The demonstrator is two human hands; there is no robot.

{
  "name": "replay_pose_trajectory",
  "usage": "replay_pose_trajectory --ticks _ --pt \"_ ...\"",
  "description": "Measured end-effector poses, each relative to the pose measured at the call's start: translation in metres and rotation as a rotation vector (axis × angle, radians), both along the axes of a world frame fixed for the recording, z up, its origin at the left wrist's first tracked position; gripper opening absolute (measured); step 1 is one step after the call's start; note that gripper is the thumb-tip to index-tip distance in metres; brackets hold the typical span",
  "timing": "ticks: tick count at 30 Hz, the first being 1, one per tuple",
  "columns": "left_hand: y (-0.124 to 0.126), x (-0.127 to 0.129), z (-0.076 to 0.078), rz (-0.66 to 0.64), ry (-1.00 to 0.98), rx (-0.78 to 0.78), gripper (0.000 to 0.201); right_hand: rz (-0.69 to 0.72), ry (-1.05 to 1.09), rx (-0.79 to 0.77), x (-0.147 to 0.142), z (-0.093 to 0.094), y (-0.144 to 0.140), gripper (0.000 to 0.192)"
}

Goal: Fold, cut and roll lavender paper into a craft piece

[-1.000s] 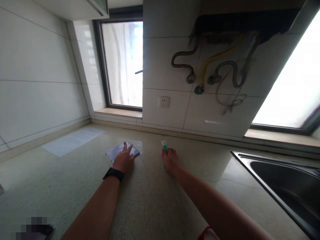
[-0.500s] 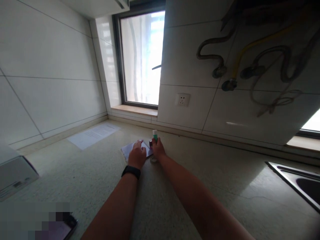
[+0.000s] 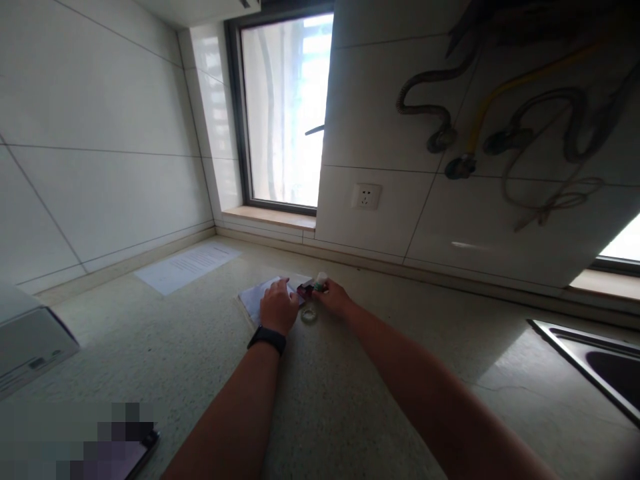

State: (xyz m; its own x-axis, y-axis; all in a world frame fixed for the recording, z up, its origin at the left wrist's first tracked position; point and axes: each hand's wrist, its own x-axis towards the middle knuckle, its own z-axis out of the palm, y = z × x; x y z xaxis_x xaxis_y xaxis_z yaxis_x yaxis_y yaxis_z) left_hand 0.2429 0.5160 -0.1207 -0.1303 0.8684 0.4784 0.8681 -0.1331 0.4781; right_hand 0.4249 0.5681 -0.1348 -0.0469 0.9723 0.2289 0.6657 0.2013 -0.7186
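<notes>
Right fingers (image 3: 329, 287) farther right; whole ring (image 3: 309, 320) visible

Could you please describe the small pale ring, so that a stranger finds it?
Find the window, then look down past its right corner to the speckled countertop. Just right of the white paper under the left grip, the pale ring sits nearer the viewer than the green-and-white stick in the right grip. Its round outline sets it apart from paper and stick.
</notes>
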Motion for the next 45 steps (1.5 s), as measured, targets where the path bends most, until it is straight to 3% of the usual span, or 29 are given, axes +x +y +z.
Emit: replay_pose_trajectory --ticks 11,16,20,23,27,29,32,36,39,42,45 --pt "-0.012 0.006 0.004 -0.026 0.054 0.064 0.034 0.083 -0.114 -0.115 -0.009 0.029 -0.02 0.034" --pt "-0.008 0.005 0.002 -0.047 0.062 0.098 0.032 0.076 -0.109 -0.139 0.005 0.047 -0.05 0.032" --pt "-0.007 0.007 -0.001 -0.114 0.062 0.121 0.031 0.221 -0.135 -0.221 0.054 0.066 -0.119 0.011" --pt "-0.008 0.011 -0.003 -0.176 0.042 0.13 0.03 0.302 -0.165 -0.307 0.099 0.083 -0.203 0.015" --pt "-0.009 0.016 -0.007 -0.27 0.036 0.154 0.029 0.258 -0.209 -0.321 0.144 0.093 -0.313 0.028" --pt "-0.01 0.017 -0.008 -0.312 0.046 0.167 0.029 0.24 -0.209 -0.38 0.158 0.091 -0.35 0.035" --pt "-0.013 0.018 -0.008 -0.347 0.056 0.179 0.029 0.218 -0.212 -0.387 0.17 0.082 -0.379 0.03" --pt "-0.017 0.021 -0.004 -0.373 0.034 0.183 0.028 0.166 -0.234 -0.304 0.182 0.063 -0.388 0.03" --pt "-0.021 0.021 0.001 -0.36 -0.016 0.188 0.027 0.074 -0.159 -0.21 0.194 0.049 -0.377 0.021" --pt "-0.026 0.023 0.008 -0.351 -0.089 0.185 0.03 -0.101 0.099 -0.047 0.197 0.041 -0.344 0.025" --pt "-0.041 0.033 0.017 -0.452 -0.157 0.136 0.038 -0.215 0.487 0.068 0.177 0.041 -0.296 0.033"
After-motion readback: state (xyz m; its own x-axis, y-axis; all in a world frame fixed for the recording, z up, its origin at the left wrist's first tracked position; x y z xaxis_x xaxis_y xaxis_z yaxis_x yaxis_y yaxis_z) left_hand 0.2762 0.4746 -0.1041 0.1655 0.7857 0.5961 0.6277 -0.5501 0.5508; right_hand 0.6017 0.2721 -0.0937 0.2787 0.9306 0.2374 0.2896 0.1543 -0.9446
